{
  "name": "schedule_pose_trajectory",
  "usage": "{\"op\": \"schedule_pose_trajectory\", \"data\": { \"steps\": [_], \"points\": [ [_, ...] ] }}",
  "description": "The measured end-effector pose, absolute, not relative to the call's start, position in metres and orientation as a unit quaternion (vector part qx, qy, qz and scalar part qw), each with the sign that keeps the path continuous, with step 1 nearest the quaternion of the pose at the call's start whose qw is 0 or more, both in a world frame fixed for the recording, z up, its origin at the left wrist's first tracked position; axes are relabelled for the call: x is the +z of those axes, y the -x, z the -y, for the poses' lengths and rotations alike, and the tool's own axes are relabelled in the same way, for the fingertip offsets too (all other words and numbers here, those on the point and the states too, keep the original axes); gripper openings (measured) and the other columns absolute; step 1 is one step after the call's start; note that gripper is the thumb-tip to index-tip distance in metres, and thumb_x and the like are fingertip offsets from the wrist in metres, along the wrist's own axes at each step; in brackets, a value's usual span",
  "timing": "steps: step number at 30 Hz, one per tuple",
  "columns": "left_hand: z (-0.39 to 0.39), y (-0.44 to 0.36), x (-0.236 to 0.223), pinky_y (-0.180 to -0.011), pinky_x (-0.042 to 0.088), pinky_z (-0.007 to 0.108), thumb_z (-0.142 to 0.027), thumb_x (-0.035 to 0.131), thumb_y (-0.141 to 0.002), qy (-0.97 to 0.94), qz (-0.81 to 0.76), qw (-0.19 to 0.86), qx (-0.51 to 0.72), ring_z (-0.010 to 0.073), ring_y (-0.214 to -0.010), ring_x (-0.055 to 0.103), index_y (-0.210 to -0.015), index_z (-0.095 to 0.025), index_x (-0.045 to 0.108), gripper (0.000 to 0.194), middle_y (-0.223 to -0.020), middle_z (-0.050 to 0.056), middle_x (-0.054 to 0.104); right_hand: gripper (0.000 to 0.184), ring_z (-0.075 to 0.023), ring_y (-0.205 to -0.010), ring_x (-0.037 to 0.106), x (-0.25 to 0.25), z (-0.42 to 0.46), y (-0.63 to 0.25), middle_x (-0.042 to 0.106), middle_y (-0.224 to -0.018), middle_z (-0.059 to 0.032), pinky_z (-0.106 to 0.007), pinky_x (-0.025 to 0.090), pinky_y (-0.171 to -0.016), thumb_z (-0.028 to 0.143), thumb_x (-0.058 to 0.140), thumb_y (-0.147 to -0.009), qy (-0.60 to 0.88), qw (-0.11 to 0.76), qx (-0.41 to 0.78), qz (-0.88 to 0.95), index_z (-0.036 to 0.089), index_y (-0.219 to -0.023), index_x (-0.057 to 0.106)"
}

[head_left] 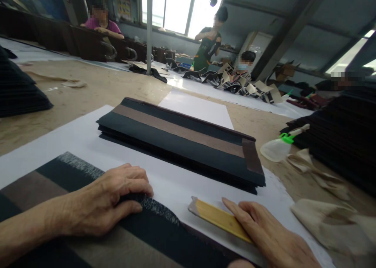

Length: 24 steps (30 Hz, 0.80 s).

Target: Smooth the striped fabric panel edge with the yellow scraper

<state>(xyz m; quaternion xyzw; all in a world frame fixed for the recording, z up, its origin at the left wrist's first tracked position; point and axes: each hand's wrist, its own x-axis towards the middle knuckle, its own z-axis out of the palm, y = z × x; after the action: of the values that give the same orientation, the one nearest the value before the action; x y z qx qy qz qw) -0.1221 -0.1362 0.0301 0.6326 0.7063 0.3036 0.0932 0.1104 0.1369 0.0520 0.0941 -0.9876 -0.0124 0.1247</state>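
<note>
My left hand (108, 203) is closed over the far edge of a dark panel (152, 232), with its thumb on top and its fingertips over the rim. The panel carries brown-grey bands, and a speckled whitish strip runs along that edge. In my right hand (270, 231) is a flat yellow tool (225, 219) with a worn grey tip; its exact kind I cannot make out. The tip points left, just beyond the panel's edge. Behind both hands lies a stack of similar dark panels (182, 137), the top one with a brown band.
White paper (79, 139) covers part of the tan table (96, 80). To the right are a bottle with a green collar (277, 147), crumpled cloth (331, 221) and a tall dark stack (343, 131). Another dark stack (20, 84) stands left. Several people are in the background.
</note>
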Motion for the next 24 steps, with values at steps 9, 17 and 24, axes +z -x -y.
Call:
{"op": "schedule_pose_trajectory", "data": {
  "steps": [9, 17, 24],
  "points": [
    [0.130, 0.126, 0.026, -0.071, 0.033, 0.029, 0.000, 0.035, -0.086, -0.689, -0.635, 0.045, 0.347, 0.0121, -0.077, 0.048, -0.103, -0.023, 0.054, 0.034, -0.088, 0.000, 0.051, 0.040, -0.0124, -0.069, 0.062, 0.066, -0.138, -0.097, 0.056, -0.090, -0.0061, -0.020, 0.055, -0.055, 0.036, 0.032, -0.100, -0.145, 0.044, -0.029, 0.988, 0.024, -0.135, 0.048],
    [0.132, 0.127, 0.023, -0.071, 0.034, 0.031, 0.003, 0.034, -0.081, -0.703, -0.628, 0.053, 0.330, 0.0149, -0.079, 0.046, -0.106, -0.021, 0.055, 0.041, -0.091, 0.003, 0.051, 0.037, -0.0110, -0.062, 0.058, 0.067, -0.133, -0.086, 0.054, -0.083, -0.0039, -0.019, 0.050, -0.050, 0.032, 0.035, -0.099, -0.158, 0.013, -0.030, 0.987, 0.025, -0.133, 0.049],
    [0.131, 0.127, 0.024, -0.072, 0.035, 0.031, 0.003, 0.035, -0.081, -0.702, -0.631, 0.052, 0.326, 0.0151, -0.080, 0.046, -0.108, -0.021, 0.055, 0.042, -0.091, 0.004, 0.052, 0.036, -0.0137, -0.063, 0.058, 0.064, -0.122, -0.071, 0.054, -0.083, -0.0045, -0.022, 0.050, -0.050, 0.033, 0.036, -0.099, -0.160, 0.029, -0.015, 0.987, 0.027, -0.132, 0.050]
  ]
}}
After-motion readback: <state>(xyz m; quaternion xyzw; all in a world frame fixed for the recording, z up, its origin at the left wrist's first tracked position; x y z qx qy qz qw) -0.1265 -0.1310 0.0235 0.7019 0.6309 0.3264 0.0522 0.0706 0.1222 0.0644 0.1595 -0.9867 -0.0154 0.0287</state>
